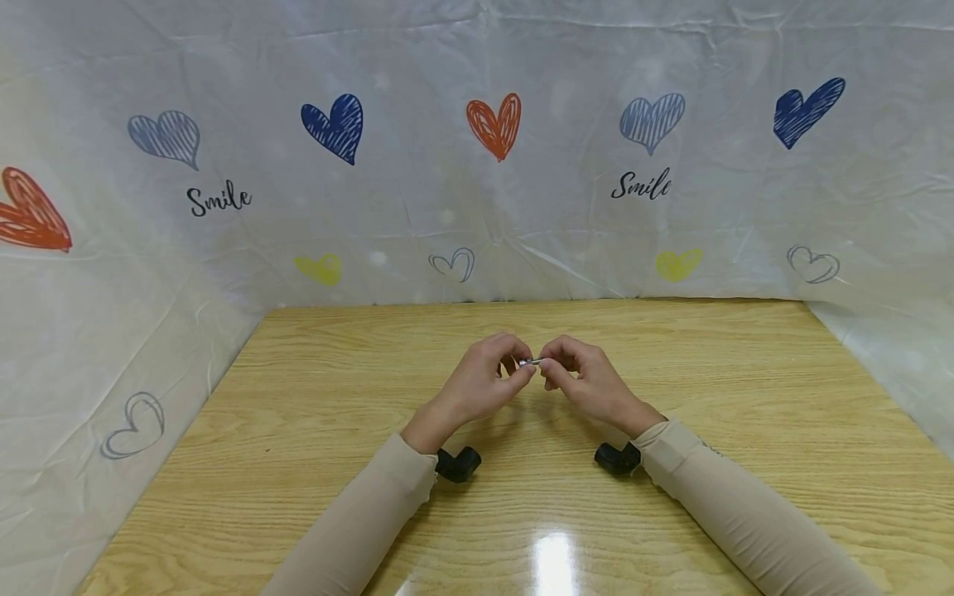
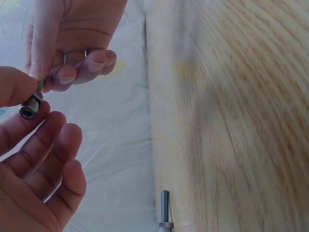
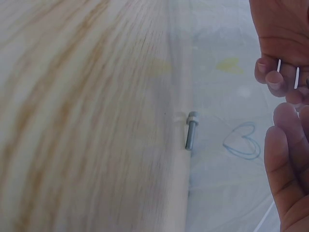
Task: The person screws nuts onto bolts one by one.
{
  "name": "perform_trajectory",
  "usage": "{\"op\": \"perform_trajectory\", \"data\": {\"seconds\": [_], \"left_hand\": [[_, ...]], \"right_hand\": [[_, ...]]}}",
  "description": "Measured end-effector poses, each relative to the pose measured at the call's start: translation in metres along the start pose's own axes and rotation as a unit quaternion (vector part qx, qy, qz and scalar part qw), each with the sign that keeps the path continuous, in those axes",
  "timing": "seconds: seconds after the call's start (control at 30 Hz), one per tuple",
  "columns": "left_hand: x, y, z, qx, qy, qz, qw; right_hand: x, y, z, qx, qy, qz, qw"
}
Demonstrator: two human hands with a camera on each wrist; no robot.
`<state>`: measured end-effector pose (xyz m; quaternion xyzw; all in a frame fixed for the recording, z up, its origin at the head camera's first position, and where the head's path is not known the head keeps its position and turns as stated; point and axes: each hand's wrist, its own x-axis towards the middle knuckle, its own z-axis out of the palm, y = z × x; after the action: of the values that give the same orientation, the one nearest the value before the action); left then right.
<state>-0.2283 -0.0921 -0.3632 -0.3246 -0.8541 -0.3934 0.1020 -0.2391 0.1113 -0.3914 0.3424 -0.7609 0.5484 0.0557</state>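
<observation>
In the head view my left hand (image 1: 488, 377) and right hand (image 1: 589, 381) meet over the table, a small metal bolt (image 1: 533, 361) between their fingertips. The left wrist view shows its socket head facing the camera. There the left thumb and index finger pinch the bolt (image 2: 29, 109) near its head. From the other side, the right thumb and finger (image 2: 43, 48) pinch the threaded shank, partly covering it. Whether a nut sits on this bolt I cannot tell clearly. The right wrist view shows parts of both hands at its right edge, the held bolt out of sight.
A second bolt (image 2: 165, 208), with a nut on it, is on the wooden table (image 1: 335, 397); the right wrist view also shows a bolt (image 3: 191, 131). A white sheet printed with hearts (image 1: 417, 199) hangs behind the table and along its sides.
</observation>
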Motion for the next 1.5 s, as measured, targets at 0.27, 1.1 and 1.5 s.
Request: {"op": "perform_trajectory", "data": {"seconds": [0.27, 1.1, 1.5], "left_hand": [[-0.0009, 0.0003, 0.0001, 0.008, 0.0, -0.01, 0.9999], [0.0, 0.0005, 0.0007, 0.006, 0.001, 0.008, 0.9999], [0.0001, -0.0002, 0.0014, 0.011, 0.007, 0.017, 0.9998]], "right_hand": [[-0.0003, 0.0008, 0.0001, -0.004, -0.002, 0.0, 1.0], [-0.0008, 0.0004, 0.0006, -0.004, 0.002, 0.002, 1.0], [-0.0006, -0.0009, 0.0, -0.003, 0.0, 0.001, 1.0]]}}
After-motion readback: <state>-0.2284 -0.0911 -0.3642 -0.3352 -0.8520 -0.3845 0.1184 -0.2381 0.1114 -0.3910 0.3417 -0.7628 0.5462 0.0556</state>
